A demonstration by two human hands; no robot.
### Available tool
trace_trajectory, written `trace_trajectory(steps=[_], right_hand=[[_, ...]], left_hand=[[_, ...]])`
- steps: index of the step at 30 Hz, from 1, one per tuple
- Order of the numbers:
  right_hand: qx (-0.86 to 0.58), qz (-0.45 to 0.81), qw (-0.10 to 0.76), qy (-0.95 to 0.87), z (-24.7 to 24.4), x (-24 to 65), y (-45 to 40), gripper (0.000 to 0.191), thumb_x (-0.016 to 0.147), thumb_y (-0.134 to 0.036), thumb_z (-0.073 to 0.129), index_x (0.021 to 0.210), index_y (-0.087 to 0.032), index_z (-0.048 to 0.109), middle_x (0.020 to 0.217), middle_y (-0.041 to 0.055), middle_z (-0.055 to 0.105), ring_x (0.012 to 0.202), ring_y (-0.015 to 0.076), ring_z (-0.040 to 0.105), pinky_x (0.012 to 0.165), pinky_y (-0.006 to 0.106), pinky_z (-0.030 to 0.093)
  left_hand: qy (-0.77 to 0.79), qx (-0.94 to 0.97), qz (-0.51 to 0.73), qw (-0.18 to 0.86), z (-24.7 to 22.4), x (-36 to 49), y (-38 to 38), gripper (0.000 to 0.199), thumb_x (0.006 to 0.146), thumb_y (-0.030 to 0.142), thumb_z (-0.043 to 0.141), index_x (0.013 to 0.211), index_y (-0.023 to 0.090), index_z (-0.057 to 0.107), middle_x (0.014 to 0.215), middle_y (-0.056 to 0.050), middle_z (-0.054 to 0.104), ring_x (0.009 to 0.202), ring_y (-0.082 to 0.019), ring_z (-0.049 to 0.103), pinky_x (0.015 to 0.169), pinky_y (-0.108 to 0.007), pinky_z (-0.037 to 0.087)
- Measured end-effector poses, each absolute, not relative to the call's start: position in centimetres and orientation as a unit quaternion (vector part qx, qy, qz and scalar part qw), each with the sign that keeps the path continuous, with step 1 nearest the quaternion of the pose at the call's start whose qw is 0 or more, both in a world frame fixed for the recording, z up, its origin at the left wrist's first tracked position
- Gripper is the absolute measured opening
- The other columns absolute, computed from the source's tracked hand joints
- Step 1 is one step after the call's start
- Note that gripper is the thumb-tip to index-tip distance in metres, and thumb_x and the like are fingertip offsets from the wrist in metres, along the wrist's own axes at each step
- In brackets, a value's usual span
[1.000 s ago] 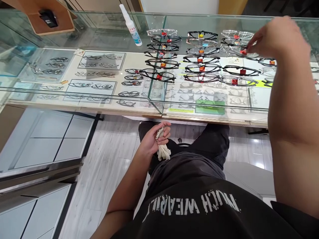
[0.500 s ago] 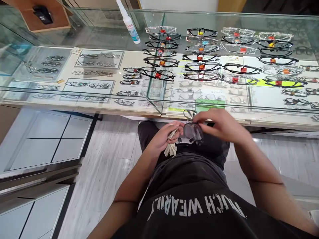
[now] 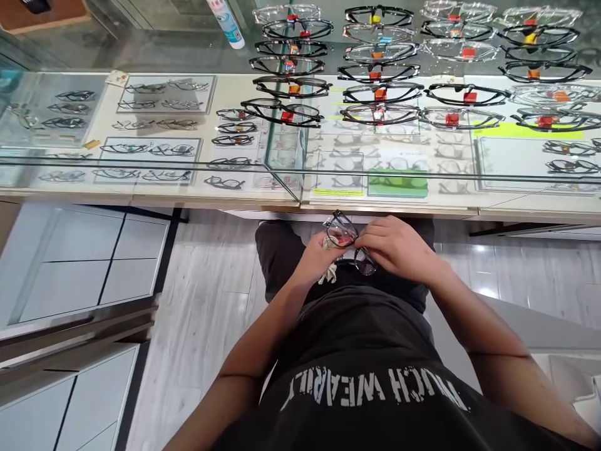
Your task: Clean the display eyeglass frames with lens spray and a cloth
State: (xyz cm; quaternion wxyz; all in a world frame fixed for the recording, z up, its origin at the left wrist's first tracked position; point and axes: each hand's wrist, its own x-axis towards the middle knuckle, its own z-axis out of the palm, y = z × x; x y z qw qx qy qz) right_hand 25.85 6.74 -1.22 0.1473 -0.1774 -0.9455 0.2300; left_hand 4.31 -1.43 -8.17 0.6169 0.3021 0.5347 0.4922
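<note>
A pair of dark-framed eyeglasses is held over my lap, tilted, with one lens up to the left and the other lower right. My right hand pinches the frame near its middle. My left hand has its fingers closed around a crumpled cream cloth and rests against the near lens side of the glasses. A red patch shows through the upper lens. Much of the cloth is hidden behind my left fingers.
Before me stands a glass display counter. On its top lie rows of eyeglasses with coloured tags, and a white-and-blue spray bottle. More frames lie inside the case. At the left is a white panelled cabinet.
My right hand has brought the eyeglasses over to my left hand and turned them. The cloth has come up against the glasses. The view has shifted, so the counter items sit higher.
</note>
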Motion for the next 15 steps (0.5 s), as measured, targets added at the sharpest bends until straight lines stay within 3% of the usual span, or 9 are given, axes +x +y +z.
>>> trace_trajectory(steps=[5,12,15], right_hand=[[-0.182,0.275,0.178,-0.927,-1.1,25.8,6.7,0.019,0.103,-0.016,0.059,0.110,-0.022,0.075,0.106,0.0064,0.080,0.097,0.0251,0.069,0.085,0.042,0.047],[-0.256,0.355,0.240,-0.867,-1.9,25.6,6.3,0.012,0.101,-0.019,0.063,0.110,-0.024,0.069,0.107,0.0058,0.079,0.099,0.0245,0.071,0.091,0.039,0.050],[-0.317,0.384,0.245,-0.832,-2.2,25.4,6.1,0.017,0.098,-0.022,0.069,0.115,-0.024,0.067,0.107,0.0059,0.077,0.099,0.0247,0.070,0.091,0.038,0.050]], left_hand=[[0.549,0.325,0.511,0.575,-8.1,5.1,-1.0,0.033,0.067,0.032,0.099,0.090,0.016,0.080,0.087,-0.005,0.077,0.081,-0.018,0.068,0.081,-0.028,0.054],[0.553,0.377,0.540,0.510,-8.9,5.7,-0.9,0.030,0.081,0.043,0.090,0.091,0.017,0.078,0.084,-0.004,0.077,0.076,-0.018,0.069,0.077,-0.031,0.057],[0.543,0.395,0.556,0.490,-9.6,5.8,-1.1,0.029,0.086,0.045,0.086,0.095,0.019,0.077,0.090,-0.005,0.078,0.081,-0.020,0.072,0.079,-0.033,0.058]])
